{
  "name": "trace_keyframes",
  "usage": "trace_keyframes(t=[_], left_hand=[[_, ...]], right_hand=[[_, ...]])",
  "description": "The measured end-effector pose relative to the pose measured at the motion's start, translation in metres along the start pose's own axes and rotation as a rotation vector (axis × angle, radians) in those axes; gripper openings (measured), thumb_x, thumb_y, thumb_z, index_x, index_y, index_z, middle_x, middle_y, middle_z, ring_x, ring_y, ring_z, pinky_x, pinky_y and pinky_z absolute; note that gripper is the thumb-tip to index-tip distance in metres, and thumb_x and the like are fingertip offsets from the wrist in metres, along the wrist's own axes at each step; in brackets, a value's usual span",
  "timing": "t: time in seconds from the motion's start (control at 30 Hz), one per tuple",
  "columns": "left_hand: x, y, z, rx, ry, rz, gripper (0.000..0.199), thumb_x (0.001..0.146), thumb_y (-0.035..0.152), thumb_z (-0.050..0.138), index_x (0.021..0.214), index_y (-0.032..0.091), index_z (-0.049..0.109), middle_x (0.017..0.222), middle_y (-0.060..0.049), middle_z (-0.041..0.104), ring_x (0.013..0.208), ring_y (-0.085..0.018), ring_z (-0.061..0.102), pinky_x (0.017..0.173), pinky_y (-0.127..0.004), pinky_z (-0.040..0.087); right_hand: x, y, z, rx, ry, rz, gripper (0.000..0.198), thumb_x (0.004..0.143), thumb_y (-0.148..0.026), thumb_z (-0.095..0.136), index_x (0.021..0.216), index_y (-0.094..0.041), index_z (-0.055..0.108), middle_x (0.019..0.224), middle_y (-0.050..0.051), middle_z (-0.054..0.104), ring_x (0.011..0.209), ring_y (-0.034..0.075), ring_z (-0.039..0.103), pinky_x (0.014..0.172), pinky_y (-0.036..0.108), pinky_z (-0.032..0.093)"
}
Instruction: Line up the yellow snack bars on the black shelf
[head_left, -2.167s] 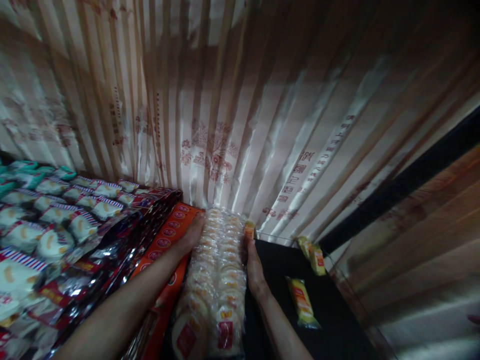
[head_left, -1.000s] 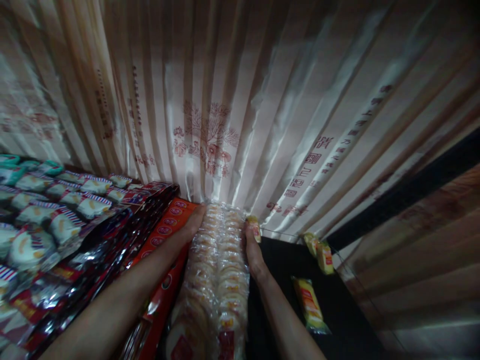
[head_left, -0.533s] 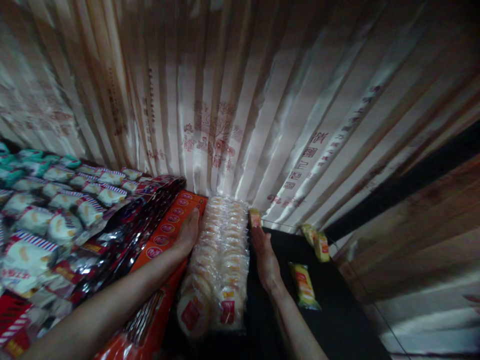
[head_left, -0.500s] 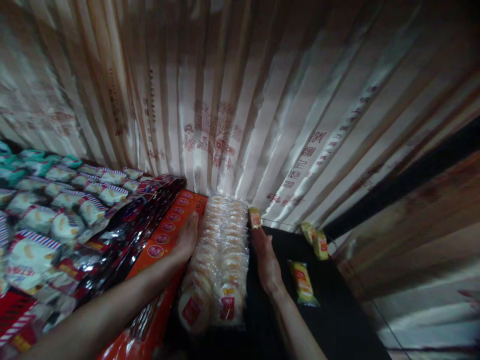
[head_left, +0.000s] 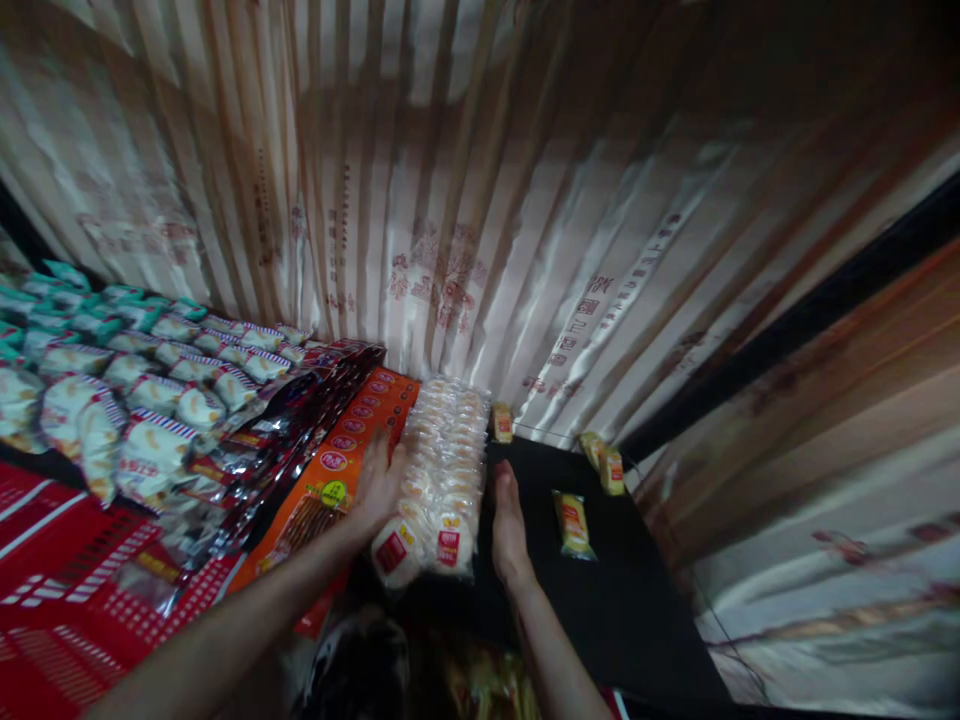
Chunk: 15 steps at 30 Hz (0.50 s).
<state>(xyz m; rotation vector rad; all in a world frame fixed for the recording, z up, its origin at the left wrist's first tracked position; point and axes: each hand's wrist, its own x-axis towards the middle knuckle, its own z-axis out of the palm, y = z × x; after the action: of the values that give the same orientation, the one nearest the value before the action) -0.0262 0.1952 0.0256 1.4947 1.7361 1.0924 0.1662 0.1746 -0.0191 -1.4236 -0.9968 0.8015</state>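
A big pale curtain with folds and red prints point(head_left: 450, 150) stands like a wall at 12 o'clock, away from the person. The flat black table top point(head_left: 630, 600) shows from 3 to 5 o'clock of the cakes, so the room is there. Shiny flat orange packs point(head_left: 330, 470) sit close at 9 o'clock. The two long rows of round white cakes in clear plastic point(head_left: 448, 460) lie between the hands, their long way running from 6 to about 12 o'clock.

The bare left hand point(head_left: 379, 487) is open. The cakes are at its 2 o'clock, and it is nearer; I cannot tell if it presses. The bare right hand point(head_left: 508, 520) is open too, just apart, with the cakes at its 10 o'clock. One small yellow wrapped cake point(head_left: 574, 525) lies at its 3 o'clock.
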Motion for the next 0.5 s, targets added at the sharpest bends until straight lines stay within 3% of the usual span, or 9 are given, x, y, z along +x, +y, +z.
trace_keyframes(t=[0.17, 0.3, 0.4, 0.5], left_hand=[[-0.078, -0.023, -0.027, 0.225, 0.070, 0.328, 0.038, 0.081, 0.028, 0.043, 0.116, 0.018, 0.054, 0.121, -0.010, 0.053, 0.114, -0.023, 0.049, 0.098, -0.042, 0.042], [-0.127, -0.039, -0.019, 0.376, 0.063, 0.464, 0.041, 0.076, 0.020, 0.049, 0.116, 0.023, 0.054, 0.123, -0.008, 0.051, 0.111, -0.024, 0.050, 0.092, -0.036, 0.048], [-0.134, -0.039, -0.012, 0.468, 0.015, 0.442, 0.044, 0.075, 0.018, 0.049, 0.120, 0.021, 0.051, 0.120, -0.009, 0.053, 0.110, -0.024, 0.051, 0.089, -0.036, 0.049], [-0.129, -0.027, -0.012, 0.533, -0.068, 0.337, 0.036, 0.078, 0.014, 0.043, 0.113, 0.018, 0.053, 0.108, -0.010, 0.058, 0.100, -0.021, 0.057, 0.081, -0.031, 0.050]], right_hand=[[-0.052, 0.004, -0.020, -0.179, -0.104, 0.058, 0.077, 0.073, -0.056, 0.055, 0.135, -0.017, 0.033, 0.138, 0.013, 0.040, 0.116, 0.026, 0.050, 0.095, 0.038, 0.043], [-0.065, 0.011, -0.016, -0.415, -0.125, -0.159, 0.070, 0.070, -0.052, 0.058, 0.128, -0.016, 0.043, 0.130, 0.013, 0.048, 0.117, 0.027, 0.046, 0.099, 0.041, 0.037], [-0.064, 0.012, -0.012, -0.531, -0.115, -0.267, 0.068, 0.072, -0.052, 0.056, 0.127, -0.014, 0.043, 0.128, 0.013, 0.050, 0.119, 0.027, 0.045, 0.100, 0.042, 0.036], [-0.065, 0.010, -0.010, -0.582, -0.098, -0.312, 0.066, 0.075, -0.054, 0.051, 0.126, -0.013, 0.044, 0.125, 0.014, 0.052, 0.116, 0.026, 0.047, 0.098, 0.041, 0.038]])
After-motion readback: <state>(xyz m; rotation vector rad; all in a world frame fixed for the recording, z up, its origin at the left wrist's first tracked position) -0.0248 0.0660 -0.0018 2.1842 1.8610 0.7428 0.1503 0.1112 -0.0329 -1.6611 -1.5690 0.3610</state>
